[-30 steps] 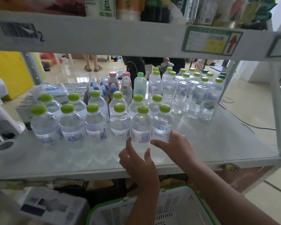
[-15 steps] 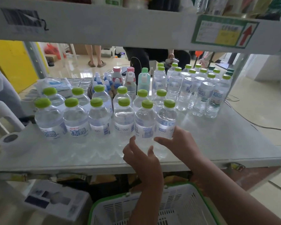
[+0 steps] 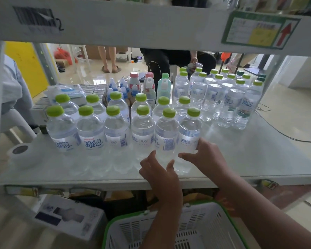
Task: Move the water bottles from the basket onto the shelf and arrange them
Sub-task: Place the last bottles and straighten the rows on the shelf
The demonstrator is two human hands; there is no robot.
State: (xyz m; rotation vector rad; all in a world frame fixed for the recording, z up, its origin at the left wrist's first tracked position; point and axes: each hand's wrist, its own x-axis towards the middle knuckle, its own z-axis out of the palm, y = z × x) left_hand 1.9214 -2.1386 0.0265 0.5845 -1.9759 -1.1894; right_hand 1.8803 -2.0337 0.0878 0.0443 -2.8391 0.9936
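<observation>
Head view: both hands at the front row on the shelf (image 3: 258, 159).
Left hand (image 3: 160, 173): fingers spread around the fifth bottle (image 3: 166, 137).
Right hand (image 3: 206, 157): cupping the end bottle (image 3: 189, 133).

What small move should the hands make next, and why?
Probably nudge the last two front-row bottles back level with their row, then let go. The left hand and right hand cup their bases, which stand slightly nearer than the rest.
</observation>
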